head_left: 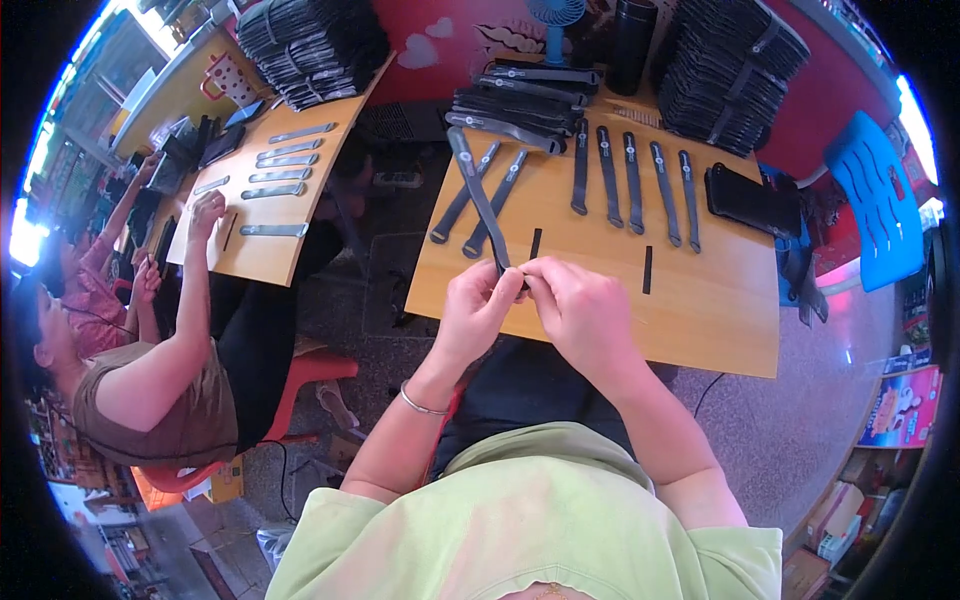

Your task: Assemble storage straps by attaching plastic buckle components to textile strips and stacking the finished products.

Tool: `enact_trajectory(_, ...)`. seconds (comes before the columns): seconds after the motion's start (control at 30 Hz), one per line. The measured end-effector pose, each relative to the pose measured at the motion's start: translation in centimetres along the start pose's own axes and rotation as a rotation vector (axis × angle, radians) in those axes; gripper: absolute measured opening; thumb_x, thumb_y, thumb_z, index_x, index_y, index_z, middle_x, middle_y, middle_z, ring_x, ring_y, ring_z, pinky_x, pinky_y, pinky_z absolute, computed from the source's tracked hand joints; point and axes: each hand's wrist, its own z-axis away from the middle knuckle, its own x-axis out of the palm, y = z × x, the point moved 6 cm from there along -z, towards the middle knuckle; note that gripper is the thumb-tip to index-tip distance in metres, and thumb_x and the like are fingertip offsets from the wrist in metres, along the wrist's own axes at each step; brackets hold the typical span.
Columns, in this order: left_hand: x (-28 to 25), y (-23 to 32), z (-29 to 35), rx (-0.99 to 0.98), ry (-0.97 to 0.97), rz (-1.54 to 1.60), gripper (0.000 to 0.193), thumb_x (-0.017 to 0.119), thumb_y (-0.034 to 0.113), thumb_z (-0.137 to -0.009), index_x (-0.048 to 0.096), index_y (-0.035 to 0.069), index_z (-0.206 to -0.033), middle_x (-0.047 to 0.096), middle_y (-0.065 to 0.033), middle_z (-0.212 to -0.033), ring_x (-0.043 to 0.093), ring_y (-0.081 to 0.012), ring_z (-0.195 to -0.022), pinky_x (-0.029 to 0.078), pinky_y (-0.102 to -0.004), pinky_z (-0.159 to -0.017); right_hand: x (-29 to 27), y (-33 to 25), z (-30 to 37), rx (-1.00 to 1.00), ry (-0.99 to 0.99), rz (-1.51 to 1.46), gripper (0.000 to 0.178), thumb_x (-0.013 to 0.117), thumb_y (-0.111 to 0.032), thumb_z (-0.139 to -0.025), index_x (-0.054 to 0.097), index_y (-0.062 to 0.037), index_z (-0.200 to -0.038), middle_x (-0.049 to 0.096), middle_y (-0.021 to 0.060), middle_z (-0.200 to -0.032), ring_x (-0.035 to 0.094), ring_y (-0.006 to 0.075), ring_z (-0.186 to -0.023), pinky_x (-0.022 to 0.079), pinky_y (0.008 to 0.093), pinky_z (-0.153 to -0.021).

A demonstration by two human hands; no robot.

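My left hand (478,308) and my right hand (582,305) meet over the near edge of the wooden table (590,335). Both are closed, fingertips pinching the near end of a long dark grey strap (480,195). Its wider far end, with a pale round mark, stretches away over the table. What exactly lies between the fingertips is hidden. Two similar straps (502,200) lie left of it, partly behind it. Beyond my right hand several more straps (632,180) lie in a row. Two short black strips (648,270) rest flat on the wood nearby.
A pile of straps (515,110), a tall bundled stack (735,75), a black bottle (632,45) and a small fan (556,12) stand at the back. A black case (752,198) lies right, near a blue chair (872,200). Left, a person (150,390) works at another table (262,262).
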Motion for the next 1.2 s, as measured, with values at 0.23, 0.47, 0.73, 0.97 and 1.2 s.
enact_trajectory(0.23, 0.4, 1.1, 0.3, 0.103, -0.110, -0.316, 0.030, 0.053, 0.018, -0.094, 0.062, -0.003, -0.075, 0.060, -0.0082, -0.066, 0.057, -0.0145, -0.059, 0.044, -0.0281, -0.055, -0.5, 1.7, 0.0, 0.046, 0.099, -0.057, 0.005, 0.062, -0.010, -0.084, 0.063, -0.0077, -0.088, 0.066, 0.0093, -0.075, 0.065, 0.0252, -0.068, 0.049, 0.0362, -0.057)
enact_trajectory(0.47, 2.1, 0.3, 4.5, -0.042, -0.611, -0.287, 0.033, 0.055, 0.019, -0.093, 0.061, -0.003, -0.070, 0.060, -0.0099, -0.064, 0.059, -0.0203, -0.058, 0.045, -0.0317, -0.056, -6.9, 5.0, -2.8, -0.004, 0.312, 0.102, 0.010, 0.060, -0.008, -0.084, 0.065, -0.0083, -0.093, 0.066, 0.0085, -0.079, 0.065, 0.0252, -0.069, 0.050, 0.0346, -0.058)
enact_trajectory(0.73, 0.8, -0.5, 1.2, -0.133, -0.127, 0.094, 0.029, 0.048, 0.008, -0.095, 0.047, -0.001, -0.123, 0.058, -0.0035, -0.090, 0.058, -0.0127, -0.081, 0.048, -0.0254, -0.077, -5.2, -2.4, 0.3, -0.356, -0.072, 0.245, 0.017, 0.064, -0.004, -0.079, 0.067, -0.0089, -0.095, 0.066, 0.0083, -0.075, 0.065, 0.0231, -0.067, 0.051, 0.0311, -0.057)
enact_trajectory(0.97, 3.8, 0.4, -0.4, -0.321, -0.166, 0.615, 0.023, 0.041, 0.012, -0.099, 0.047, 0.003, -0.119, 0.045, 0.0010, -0.068, 0.040, -0.0057, -0.055, 0.033, -0.0195, -0.051, -6.7, 0.2, 2.3, -0.181, -0.086, 0.155, 0.040, 0.076, -0.017, -0.070, 0.065, -0.0097, -0.108, 0.062, 0.0053, -0.068, 0.061, 0.0189, -0.060, 0.046, 0.0303, -0.051)
enact_trajectory(1.2, 12.9, -0.5, 0.1, -0.615, -0.281, 0.668, 0.015, 0.043, 0.019, -0.099, 0.054, 0.010, -0.104, 0.030, 0.0069, -0.062, 0.026, -0.0032, -0.050, 0.021, -0.0192, -0.045, -10.2, 6.8, 6.3, 0.207, 0.022, -0.079, 0.045, 0.077, -0.015, -0.070, 0.063, -0.0115, -0.113, 0.050, -0.0008, -0.061, 0.045, 0.0094, -0.049, 0.037, 0.0266, -0.046)
